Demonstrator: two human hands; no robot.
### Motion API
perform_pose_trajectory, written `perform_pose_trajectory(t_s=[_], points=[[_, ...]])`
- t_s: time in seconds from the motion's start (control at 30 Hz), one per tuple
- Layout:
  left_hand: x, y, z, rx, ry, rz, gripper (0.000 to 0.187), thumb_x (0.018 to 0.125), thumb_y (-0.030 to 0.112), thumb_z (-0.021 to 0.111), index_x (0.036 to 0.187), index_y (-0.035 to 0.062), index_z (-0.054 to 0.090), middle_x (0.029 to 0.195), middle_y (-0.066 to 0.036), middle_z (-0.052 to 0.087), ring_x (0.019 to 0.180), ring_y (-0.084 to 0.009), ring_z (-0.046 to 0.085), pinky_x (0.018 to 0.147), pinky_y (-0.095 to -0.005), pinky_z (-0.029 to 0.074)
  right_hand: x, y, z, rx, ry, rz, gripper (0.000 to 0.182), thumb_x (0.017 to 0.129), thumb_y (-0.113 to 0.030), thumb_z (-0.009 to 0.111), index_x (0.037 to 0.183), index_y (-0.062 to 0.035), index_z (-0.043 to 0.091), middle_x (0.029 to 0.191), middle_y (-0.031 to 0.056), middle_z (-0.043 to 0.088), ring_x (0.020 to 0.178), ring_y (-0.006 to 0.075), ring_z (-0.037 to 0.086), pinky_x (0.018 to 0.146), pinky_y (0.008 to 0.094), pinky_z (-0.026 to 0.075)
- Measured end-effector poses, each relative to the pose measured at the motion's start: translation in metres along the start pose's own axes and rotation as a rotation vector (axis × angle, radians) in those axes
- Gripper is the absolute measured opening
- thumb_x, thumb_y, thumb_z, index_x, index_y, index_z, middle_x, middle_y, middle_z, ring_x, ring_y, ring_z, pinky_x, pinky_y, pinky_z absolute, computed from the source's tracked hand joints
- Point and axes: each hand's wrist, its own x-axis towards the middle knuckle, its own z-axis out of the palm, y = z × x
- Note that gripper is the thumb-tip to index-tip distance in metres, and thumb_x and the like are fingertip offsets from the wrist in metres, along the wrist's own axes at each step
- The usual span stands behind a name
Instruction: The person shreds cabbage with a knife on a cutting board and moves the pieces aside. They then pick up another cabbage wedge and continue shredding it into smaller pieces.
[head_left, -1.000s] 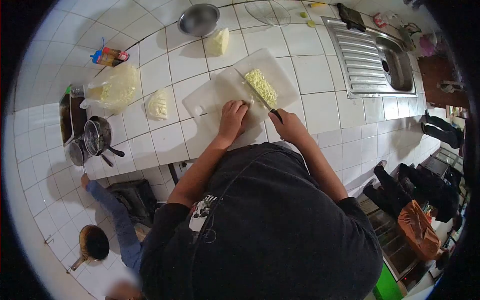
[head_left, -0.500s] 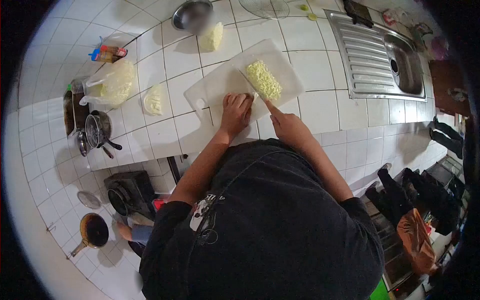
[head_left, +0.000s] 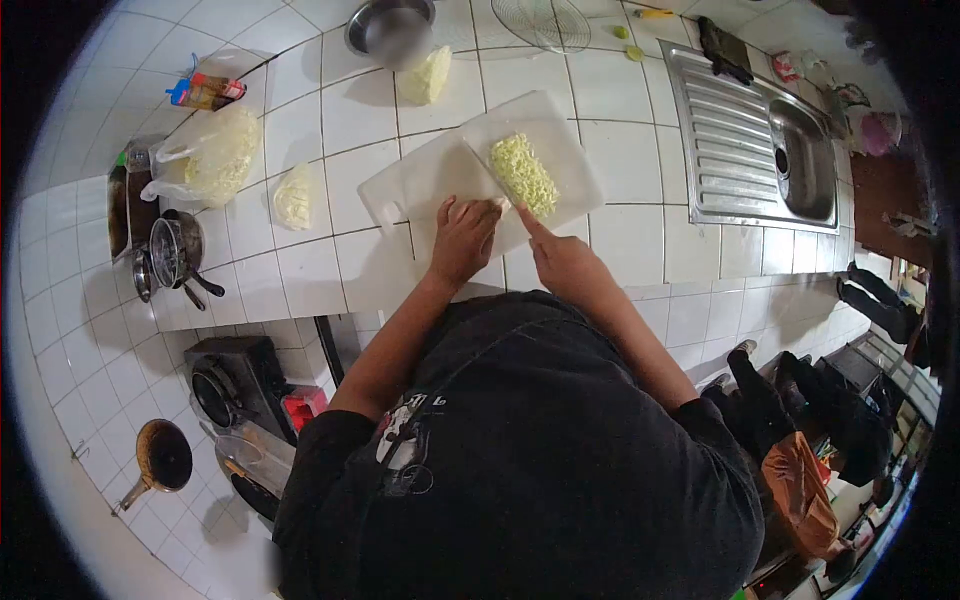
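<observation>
A translucent white cutting board [head_left: 575, 125] lies on the tiled counter, with a pile of shredded cabbage [head_left: 524, 172] on its right part. My right hand [head_left: 563, 262] grips a knife [head_left: 488, 170], index finger along its spine, the blade pointing up and left beside the pile. My left hand [head_left: 464, 236] is closed over a small pale piece of cabbage [head_left: 502, 206] next to the blade; its fingers cover most of that piece. Farther off, one cabbage chunk [head_left: 425, 76] stands near a metal bowl [head_left: 372, 35], and another cabbage piece [head_left: 294, 197] lies left of the board.
A plastic bag of cabbage [head_left: 215, 155], sauce bottles [head_left: 207, 92] and pans [head_left: 176, 246] stand at the left. A steel sink [head_left: 805, 150] is at the right. Behind it are a wire rack [head_left: 541, 22] and green limes [head_left: 634, 52]. People in dark clothes [head_left: 770, 395] are at the lower right.
The whole view has shifted slightly. Both hands stay at the board with the knife and cabbage piece. The arm seen near the stove at the lower left is no longer visible.
</observation>
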Motion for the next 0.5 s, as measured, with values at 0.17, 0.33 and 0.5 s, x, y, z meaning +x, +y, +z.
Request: perform_pose_trajectory(t_s=[0.17, 0.33, 0.5], points=[[-0.007, -0.012, 0.009, 0.097, -0.020, 0.026, 0.027, 0.090, 0.017, 0.061, 0.116, 0.0093, 0.068, 0.121, -0.004, 0.063, 0.119, -0.0253, 0.056, 0.113, -0.0514, 0.032, 0.020, 0.024, 0.034, 0.106, 0.084, -0.013, 0.058, 0.102, -0.018, 0.048, 0.159, -0.0189, 0.032, 0.082, 0.0350, 0.065, 0.079, 0.0522, 0.066, 0.072, 0.0617, 0.050], [-0.007, -0.005, 0.012, -0.018, 0.077, -0.003, 0.034, 0.084, 0.015, 0.065, 0.117, 0.0083, 0.067, 0.119, -0.009, 0.064, 0.120, -0.0298, 0.056, 0.113, -0.0568, 0.030, 0.008, 0.001, -0.002, 0.055, 0.046, -0.052, 0.059, 0.103, -0.018, 0.047, 0.159, -0.0172, 0.030, 0.082, 0.0357, 0.065, 0.076, 0.0532, 0.065, 0.071, 0.0627, 0.050], [-0.006, -0.004, 0.002, 0.056, -0.049, -0.023, 0.021, 0.088, 0.012, 0.066, 0.109, 0.0098, 0.066, 0.122, -0.005, 0.065, 0.120, -0.0227, 0.058, 0.114, -0.0545, 0.029, 0.026, 0.020, 0.028, 0.084, 0.100, -0.097, 0.063, 0.102, -0.017, 0.047, 0.160, -0.0163, 0.025, 0.081, 0.0349, 0.065, 0.076, 0.0537, 0.065, 0.071, 0.0641, 0.050]])
